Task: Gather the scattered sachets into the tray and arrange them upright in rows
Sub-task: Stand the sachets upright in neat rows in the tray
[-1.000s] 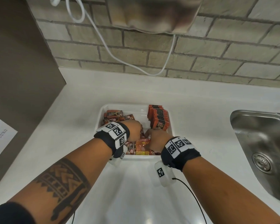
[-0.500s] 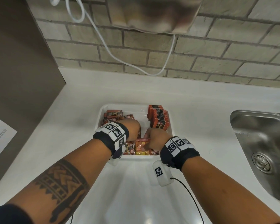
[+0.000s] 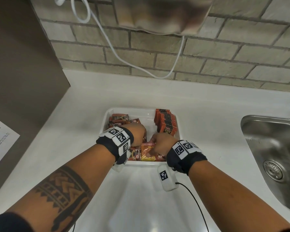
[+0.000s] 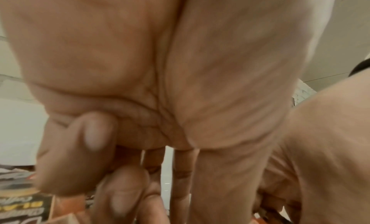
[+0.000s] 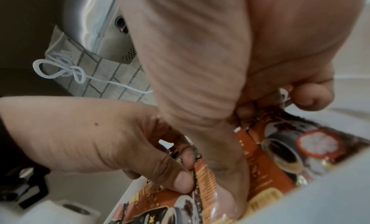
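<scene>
Little moves over the second. The left hand (image 3: 137, 133) draws slightly back toward the tray's (image 3: 177, 129) near left part, uncovering more of the orange sachet (image 3: 147, 150) under the right hand (image 3: 162, 143), whose thumb now presses it.

tray (image 3: 178, 129) centre gap: free | right: upright sachets (image 3: 166, 122) block
</scene>
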`<state>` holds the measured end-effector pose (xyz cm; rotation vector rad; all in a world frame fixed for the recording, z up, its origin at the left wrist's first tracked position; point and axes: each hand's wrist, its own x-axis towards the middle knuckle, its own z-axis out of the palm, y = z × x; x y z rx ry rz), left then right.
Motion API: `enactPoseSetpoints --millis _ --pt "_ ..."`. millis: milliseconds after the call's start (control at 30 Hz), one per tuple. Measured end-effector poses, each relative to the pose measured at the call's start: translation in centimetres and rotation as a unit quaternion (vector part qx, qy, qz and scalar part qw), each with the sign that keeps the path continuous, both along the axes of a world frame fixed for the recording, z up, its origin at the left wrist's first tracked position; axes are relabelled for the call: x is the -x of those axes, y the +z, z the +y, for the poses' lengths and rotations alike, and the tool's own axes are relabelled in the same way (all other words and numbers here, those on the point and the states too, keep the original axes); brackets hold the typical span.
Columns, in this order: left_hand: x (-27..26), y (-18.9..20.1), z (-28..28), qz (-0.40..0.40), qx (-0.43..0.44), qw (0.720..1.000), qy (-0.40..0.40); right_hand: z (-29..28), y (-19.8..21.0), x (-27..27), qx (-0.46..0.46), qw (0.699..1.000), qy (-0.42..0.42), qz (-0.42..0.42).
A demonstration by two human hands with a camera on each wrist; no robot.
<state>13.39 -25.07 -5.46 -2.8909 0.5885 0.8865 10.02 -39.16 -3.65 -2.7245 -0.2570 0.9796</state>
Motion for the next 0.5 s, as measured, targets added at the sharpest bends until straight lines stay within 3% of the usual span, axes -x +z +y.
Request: enactPoseSetpoints --millis 500 --pt "-0.3 0.0 0.6 0.006 0.031 0.999 0.027 -1.6 1.6 -0.5 0.005 0.999 -0.004 -0.035"
